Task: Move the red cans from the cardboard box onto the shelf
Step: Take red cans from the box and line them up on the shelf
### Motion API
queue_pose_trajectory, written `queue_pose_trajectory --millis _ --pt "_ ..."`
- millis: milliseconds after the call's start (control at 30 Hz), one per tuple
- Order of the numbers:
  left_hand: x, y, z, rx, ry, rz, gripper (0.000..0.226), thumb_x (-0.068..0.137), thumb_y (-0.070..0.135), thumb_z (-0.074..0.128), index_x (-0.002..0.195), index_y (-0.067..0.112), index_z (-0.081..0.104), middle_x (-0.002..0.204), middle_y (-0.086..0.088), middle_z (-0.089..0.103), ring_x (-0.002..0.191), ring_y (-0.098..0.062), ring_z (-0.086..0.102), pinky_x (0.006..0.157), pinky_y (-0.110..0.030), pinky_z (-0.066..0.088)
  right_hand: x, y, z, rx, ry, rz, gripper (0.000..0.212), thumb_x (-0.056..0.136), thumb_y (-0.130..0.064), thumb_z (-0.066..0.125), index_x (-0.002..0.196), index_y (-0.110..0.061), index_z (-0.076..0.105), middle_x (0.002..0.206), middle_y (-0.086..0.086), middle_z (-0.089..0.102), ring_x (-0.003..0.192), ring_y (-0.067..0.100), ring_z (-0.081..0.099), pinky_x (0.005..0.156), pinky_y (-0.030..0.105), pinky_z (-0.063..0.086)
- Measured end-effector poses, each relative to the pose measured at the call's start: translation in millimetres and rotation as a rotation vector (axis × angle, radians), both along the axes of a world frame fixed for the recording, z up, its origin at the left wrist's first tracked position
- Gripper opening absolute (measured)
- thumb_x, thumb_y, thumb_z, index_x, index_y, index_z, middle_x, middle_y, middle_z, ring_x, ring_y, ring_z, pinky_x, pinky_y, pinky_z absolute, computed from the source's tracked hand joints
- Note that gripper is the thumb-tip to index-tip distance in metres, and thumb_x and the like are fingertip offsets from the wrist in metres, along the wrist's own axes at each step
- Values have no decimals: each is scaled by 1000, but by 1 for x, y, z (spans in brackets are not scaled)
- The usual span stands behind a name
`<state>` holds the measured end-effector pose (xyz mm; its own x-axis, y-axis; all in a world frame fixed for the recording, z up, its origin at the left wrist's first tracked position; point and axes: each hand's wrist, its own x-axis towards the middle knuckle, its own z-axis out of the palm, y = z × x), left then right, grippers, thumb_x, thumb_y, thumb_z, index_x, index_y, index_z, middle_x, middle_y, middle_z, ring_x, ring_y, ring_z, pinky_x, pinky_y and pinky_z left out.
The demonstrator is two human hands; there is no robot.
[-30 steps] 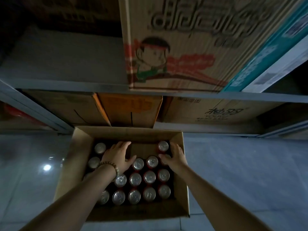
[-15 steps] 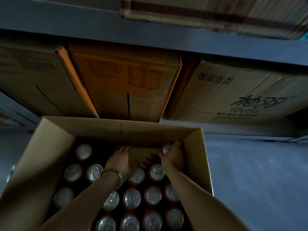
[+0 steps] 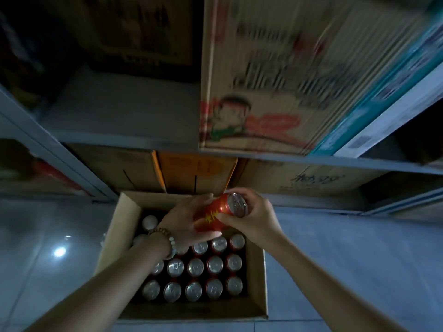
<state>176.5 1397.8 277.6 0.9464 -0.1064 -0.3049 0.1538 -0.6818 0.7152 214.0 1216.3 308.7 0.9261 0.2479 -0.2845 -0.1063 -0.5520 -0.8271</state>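
**Dim aisle, blurred top**

The scene is dim with a cold bluish cast. The brightest spot is a round glare on the glossy floor [image 3: 60, 251] at the left, a lamp's reflection. The can [image 3: 217, 215] held between both hands catches enough light to show its red and its silver lid sharply. Can tops in the box [image 3: 257, 279] glint faintly, with black shadow between them. The upper cartons [image 3: 275, 75] are smeared by motion blur, print unreadable. The shelf [image 3: 335, 161] rails bow with wide-angle distortion. The top left corner sinks into near black.
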Motion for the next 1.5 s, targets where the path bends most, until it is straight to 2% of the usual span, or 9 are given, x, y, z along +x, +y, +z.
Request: queue_pose_trajectory --millis 100,367,533,633,867,1033,1167,1333,1500 --pt "0 0 110 -131 18 -45 83 58 55 79 129 38 38 113 18 57 106 -2 56 91 -20 47 3 -7 120 95 -26 117 53 59 -31 87 106 -38 62 105 -16 66 98 -5 61 76 13 52" --pt "14 -9 383 -495 -227 -7 70 51 55 80 110 47 42 111 11 60 98 -10 64 76 -23 56 28 -19 407 260 -122 243 61 62 -27 83 114 -39 54 117 -7 65 110 14 62 83 34 58" --pt "44 -12 482 -550 -257 -68 80 50 62 76 119 35 46 114 7 61 98 -9 64 75 -27 57 45 -23 515 271 -213 259 64 66 -22 82 121 -31 51 114 -5 67 106 12 65 84 34 57" --pt "63 -16 519 -473 -308 -72 61 54 54 74 107 44 44 107 13 60 95 -3 61 69 -15 54 63 -26 544 254 -241 271 64 71 -11 79 124 -34 50 119 -9 64 111 10 62 87 35 56" --pt "131 -22 523 -460 -368 90 55 56 49 73 102 45 44 101 20 58 92 5 56 80 -18 50 135 -10 553 108 -345 271 65 65 -47 77 123 -35 50 122 -11 58 113 8 57 95 35 52" --pt "193 -20 499 -478 -415 232 74 55 57 79 116 35 42 105 17 57 101 -6 58 83 -18 46 210 11 555 -82 -328 365 60 72 -38 78 125 -25 53 120 -6 60 108 10 59 95 34 51" --pt "233 -18 483 -490 -473 314 61 72 32 77 123 28 43 106 12 53 100 -8 54 79 -15 43 258 31 546 -162 -331 398 60 72 -28 81 125 -18 55 122 1 60 110 15 58 98 35 49" --pt "265 -8 461 -445 -467 301 74 58 55 76 124 33 50 109 14 62 102 -7 60 86 -26 50 288 40 522 -168 -330 422 54 71 -22 82 119 -20 58 114 -5 60 106 12 57 92 27 49" --pt "278 -11 460 -517 -499 297 54 74 18 76 114 36 45 94 27 53 85 10 52 65 -6 45 297 32 520 -152 -363 440 59 75 -30 78 129 -20 53 123 -4 59 112 11 57 99 33 48"
